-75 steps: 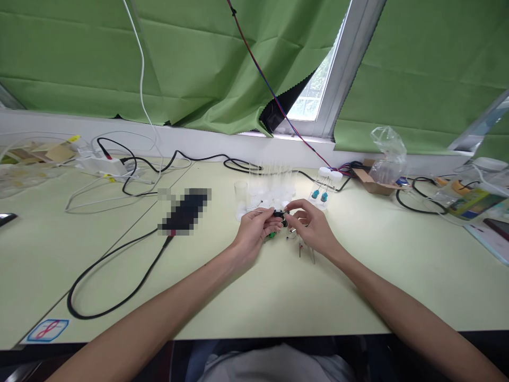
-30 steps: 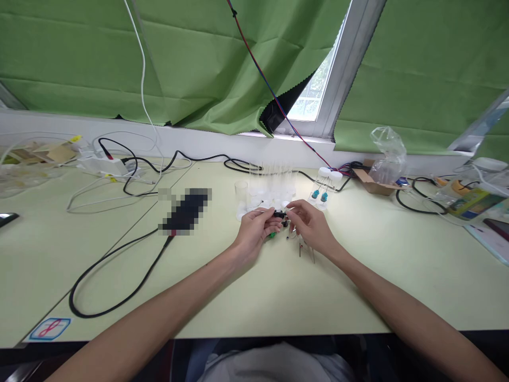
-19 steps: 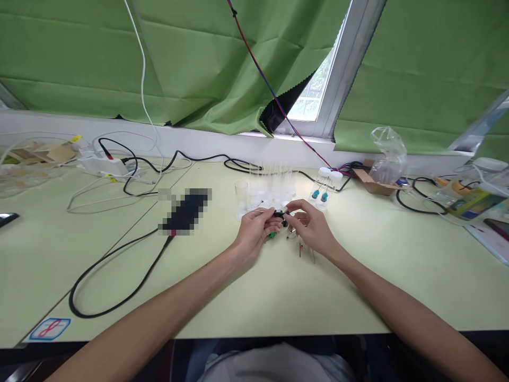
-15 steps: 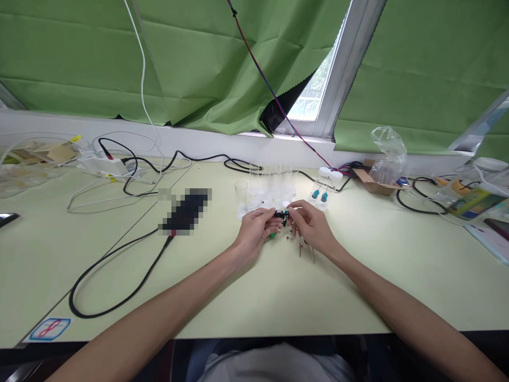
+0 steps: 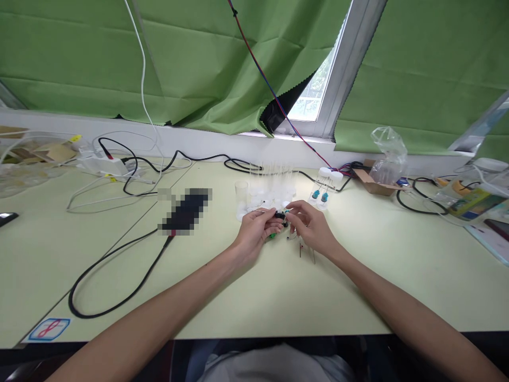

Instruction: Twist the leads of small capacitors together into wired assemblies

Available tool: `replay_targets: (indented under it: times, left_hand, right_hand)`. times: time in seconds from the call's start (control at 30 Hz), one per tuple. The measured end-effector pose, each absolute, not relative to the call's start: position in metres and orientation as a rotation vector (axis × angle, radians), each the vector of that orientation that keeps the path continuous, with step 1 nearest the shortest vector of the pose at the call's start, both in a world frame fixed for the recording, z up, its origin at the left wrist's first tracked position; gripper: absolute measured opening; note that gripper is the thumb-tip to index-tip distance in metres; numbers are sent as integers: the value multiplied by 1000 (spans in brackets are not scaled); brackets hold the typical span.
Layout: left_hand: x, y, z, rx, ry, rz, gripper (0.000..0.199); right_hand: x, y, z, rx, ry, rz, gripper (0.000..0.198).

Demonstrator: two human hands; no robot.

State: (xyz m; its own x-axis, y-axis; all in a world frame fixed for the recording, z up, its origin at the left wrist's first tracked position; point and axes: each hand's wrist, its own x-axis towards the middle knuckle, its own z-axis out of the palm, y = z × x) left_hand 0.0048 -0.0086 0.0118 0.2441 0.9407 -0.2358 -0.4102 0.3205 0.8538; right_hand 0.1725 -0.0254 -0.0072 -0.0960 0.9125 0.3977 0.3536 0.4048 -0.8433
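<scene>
Near the middle of the table my two hands meet over a small black part [image 5: 280,215]. My left hand [image 5: 254,229] pinches its left end between thumb and fingers. The fingers of my right hand [image 5: 309,223] are closed at its right end; a bit of blue shows there, too small to name. A small green piece [image 5: 272,235] shows just under my left fingertips. Below my right hand, thin metal rods [image 5: 300,250] lie on the table with tiny red and dark bits. Behind my hands stand several clear tubes [image 5: 274,183], with a separate clear cylinder [image 5: 241,197] at their left.
Two clear containers with white tops [image 5: 330,174] hold blue-green pieces at the back right. Beyond them is an open cardboard box [image 5: 376,183] with a plastic bag. A black cable [image 5: 71,297] loops across the left of the pale table [image 5: 222,302], beside a blurred dark device [image 5: 186,212].
My right fingers have shifted slightly at the right end of the black part, hiding more of the blue. My left hand has barely moved.
</scene>
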Motion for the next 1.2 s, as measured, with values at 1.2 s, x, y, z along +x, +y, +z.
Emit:
replay_targets:
  times: [1.2]
  left_hand:
    - [6, -10, 14, 762, 859, 1036, 11]
  right_hand:
    - [173, -24, -9, -1143, -1663, 707, 26]
